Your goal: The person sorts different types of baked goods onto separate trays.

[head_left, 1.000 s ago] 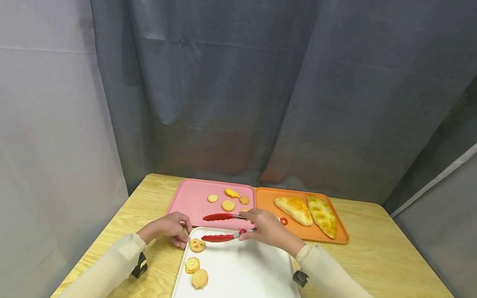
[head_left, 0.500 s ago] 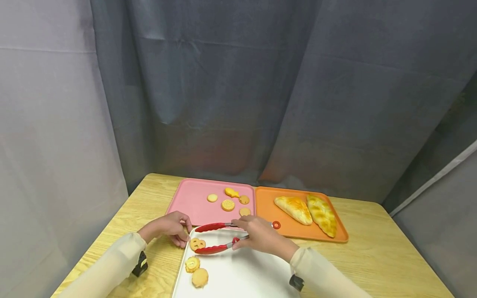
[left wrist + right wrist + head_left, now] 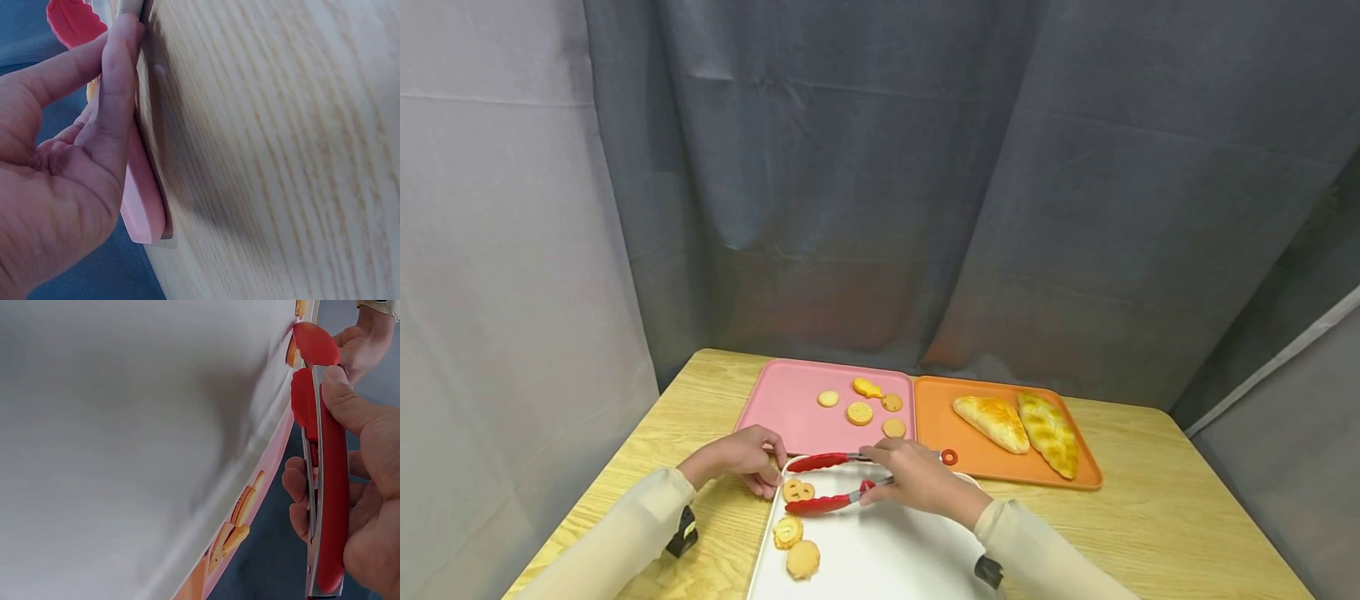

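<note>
1 pretzel cookie (image 3: 798, 490), tongs (image 3: 835, 502) in right grip (image 3: 917, 477), tips (image 3: 797, 507) alongside

Head view: near end of white tray (image 3: 887, 567) cut off by bottom edge; left sleeve (image 3: 613, 533) and right sleeve (image 3: 1052, 550) likewise. Right hand (image 3: 917, 477) hides middle of red tongs (image 3: 823, 504). Tongs' lower tip partly covers pretzel cookie (image 3: 795, 490); contact cannot be judged. Left wrist view: left hand (image 3: 69, 150) cropped by left edge.

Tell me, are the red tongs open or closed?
The red tongs are open: in the head view, their tips stand apart, the pretzel-shaped cookie showing between them.
</note>
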A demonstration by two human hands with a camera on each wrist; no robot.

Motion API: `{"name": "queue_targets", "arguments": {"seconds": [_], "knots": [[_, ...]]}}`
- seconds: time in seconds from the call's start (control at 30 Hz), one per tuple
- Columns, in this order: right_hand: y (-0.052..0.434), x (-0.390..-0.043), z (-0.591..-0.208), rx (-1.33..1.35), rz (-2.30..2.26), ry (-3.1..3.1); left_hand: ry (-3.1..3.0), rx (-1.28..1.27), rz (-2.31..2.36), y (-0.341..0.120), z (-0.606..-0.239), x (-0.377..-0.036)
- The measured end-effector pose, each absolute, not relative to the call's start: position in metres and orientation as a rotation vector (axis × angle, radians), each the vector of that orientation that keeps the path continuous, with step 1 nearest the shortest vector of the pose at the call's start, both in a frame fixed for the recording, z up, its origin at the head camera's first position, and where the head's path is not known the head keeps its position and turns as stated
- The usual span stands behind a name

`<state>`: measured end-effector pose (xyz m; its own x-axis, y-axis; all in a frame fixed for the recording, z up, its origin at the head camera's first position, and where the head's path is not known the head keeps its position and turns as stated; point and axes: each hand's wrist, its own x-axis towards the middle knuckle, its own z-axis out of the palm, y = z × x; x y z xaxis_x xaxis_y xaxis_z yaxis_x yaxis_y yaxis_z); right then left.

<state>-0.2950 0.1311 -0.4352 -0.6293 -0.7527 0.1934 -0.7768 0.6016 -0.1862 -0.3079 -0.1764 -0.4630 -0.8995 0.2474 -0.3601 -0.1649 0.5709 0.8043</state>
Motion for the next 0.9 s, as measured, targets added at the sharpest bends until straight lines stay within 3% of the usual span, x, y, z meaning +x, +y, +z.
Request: {"name": "queue_targets", "arguments": {"seconds": [0.9], "knots": [[0.1303,-0.294,-0.4376,1.29,0.384,-2.744,2.364,0.088,1.266,-0.1773,-0.461,-0.3077]]}}
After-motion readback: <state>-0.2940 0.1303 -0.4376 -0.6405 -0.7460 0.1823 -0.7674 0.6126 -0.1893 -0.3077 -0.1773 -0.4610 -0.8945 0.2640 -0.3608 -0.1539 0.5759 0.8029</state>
